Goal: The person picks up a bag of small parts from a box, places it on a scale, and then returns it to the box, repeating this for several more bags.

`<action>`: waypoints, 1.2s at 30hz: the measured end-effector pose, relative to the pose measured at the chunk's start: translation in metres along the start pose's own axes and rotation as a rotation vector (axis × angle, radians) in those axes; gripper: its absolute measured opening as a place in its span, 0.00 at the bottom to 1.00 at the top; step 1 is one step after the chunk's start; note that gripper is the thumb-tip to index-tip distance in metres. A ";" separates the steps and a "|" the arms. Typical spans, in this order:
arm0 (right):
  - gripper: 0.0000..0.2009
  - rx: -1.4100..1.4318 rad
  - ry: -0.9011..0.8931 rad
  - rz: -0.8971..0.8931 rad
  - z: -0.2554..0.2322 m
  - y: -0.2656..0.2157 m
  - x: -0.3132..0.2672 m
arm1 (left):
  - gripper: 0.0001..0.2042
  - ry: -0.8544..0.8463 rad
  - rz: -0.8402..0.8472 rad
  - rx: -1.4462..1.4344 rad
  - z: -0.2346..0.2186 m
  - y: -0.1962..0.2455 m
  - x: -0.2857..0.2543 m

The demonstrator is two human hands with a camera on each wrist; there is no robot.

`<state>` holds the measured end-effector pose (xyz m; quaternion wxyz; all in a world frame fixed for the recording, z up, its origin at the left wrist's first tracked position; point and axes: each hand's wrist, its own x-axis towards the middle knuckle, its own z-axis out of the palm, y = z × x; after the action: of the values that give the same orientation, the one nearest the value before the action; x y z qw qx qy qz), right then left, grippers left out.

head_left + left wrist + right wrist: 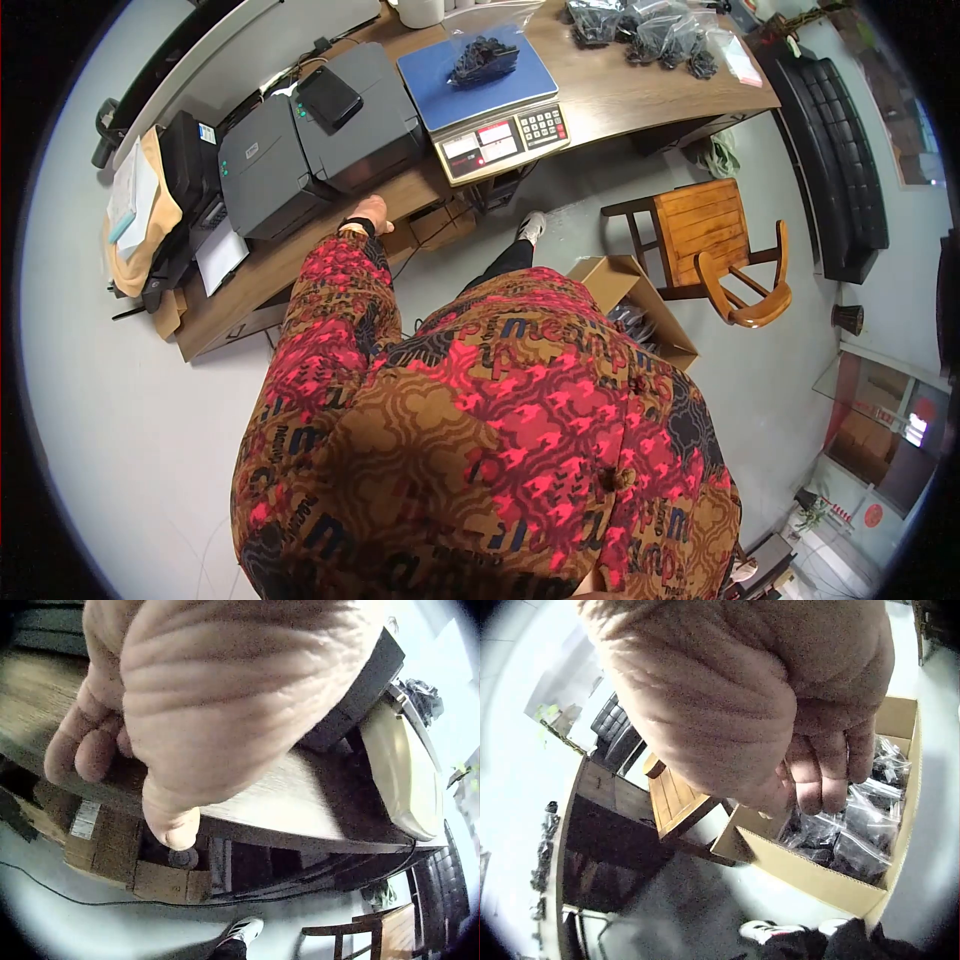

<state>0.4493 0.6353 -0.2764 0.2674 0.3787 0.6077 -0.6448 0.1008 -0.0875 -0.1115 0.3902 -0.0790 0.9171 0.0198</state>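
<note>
My left hand (372, 212) is at the front edge of the wooden desk, just before a dark grey printer (370, 130). In the left wrist view the left hand (225, 697) has its fingers loosely bent at that edge, and no object shows in it. My right hand (735, 697) is out of sight in the head view. In the right wrist view it hangs over an open cardboard box (810, 877), fingers relaxed and slightly bent, with nothing visible in them. Clear zip bags (855, 840) of dark parts lie in the box.
A blue-topped weighing scale (420, 85) on the desk bears a clear bag of black pieces (485, 62). More bags (665, 35) lie at the desk's far right. A wooden chair (705, 230) stands beyond the box, before a black sofa (830, 150).
</note>
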 end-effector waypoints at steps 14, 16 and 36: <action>0.09 -0.136 0.273 0.051 -0.002 -0.007 0.018 | 0.36 -0.060 0.042 0.079 -0.006 0.003 -0.001; 0.09 -0.052 0.040 0.026 -0.015 0.007 0.034 | 0.36 -0.051 0.030 0.073 -0.003 0.000 0.003; 0.06 0.118 -0.075 -0.077 -0.006 0.005 0.021 | 0.36 -0.026 0.006 0.034 0.003 -0.002 0.010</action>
<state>0.4428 0.6435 -0.2959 0.2422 0.3456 0.5725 -0.7029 0.0967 -0.0902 -0.1209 0.4033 -0.0693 0.9124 0.0065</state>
